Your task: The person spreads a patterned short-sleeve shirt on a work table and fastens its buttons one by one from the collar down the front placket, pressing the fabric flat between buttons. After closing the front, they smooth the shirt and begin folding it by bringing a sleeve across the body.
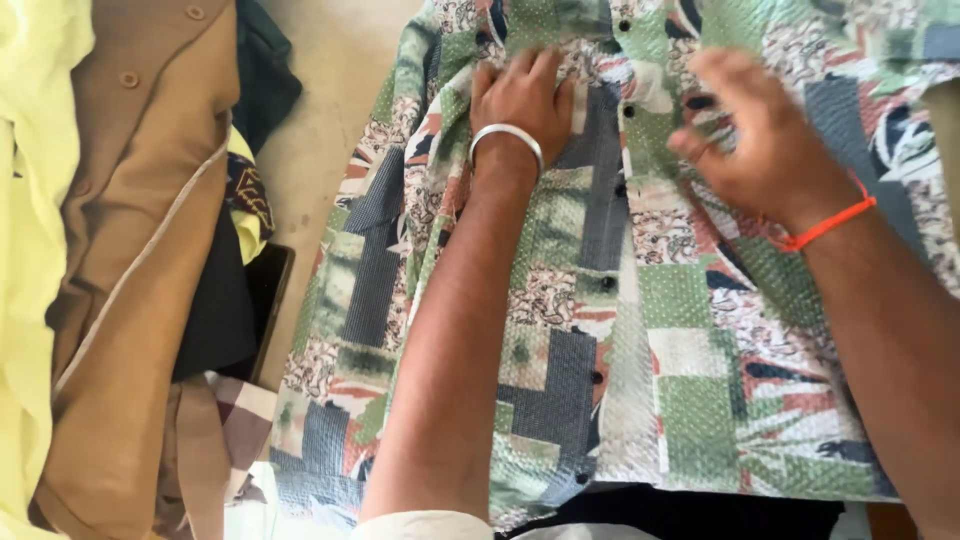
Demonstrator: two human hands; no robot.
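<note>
across the middle and right of the view, spread flat on a pale surface [335, 70]: one patchwork-print shirt [690, 350], green, grey, cream and rust panels, puckered weave, dark buttons running down a front placket; the collar end lies toward the top edge, the hem toward the bottom. left hand [522, 98]: palm down on the shirt just left of the placket, fingers together and extended, pressing flat, gripping nothing; a silver bangle [507, 137] sits on the wrist. right hand [765, 135]: over the shirt to the right of the placket, fingers loosely spread and slightly curled, blurred, holding nothing; whether the fingertips touch the cloth cannot be told; an orange thread [825, 226] circles the wrist. both forearms reach up from the lower edge across the shirt. to the left, well apart from the hands: a tan garment [130, 250] with matching buttons, lying lengthwise; a pale yellow cloth [30, 220] at the far left edge; dark fabric [262, 80] tucked beside the tan piece; a flat dark object [268, 290] partly under the pile, kind unclear
</note>
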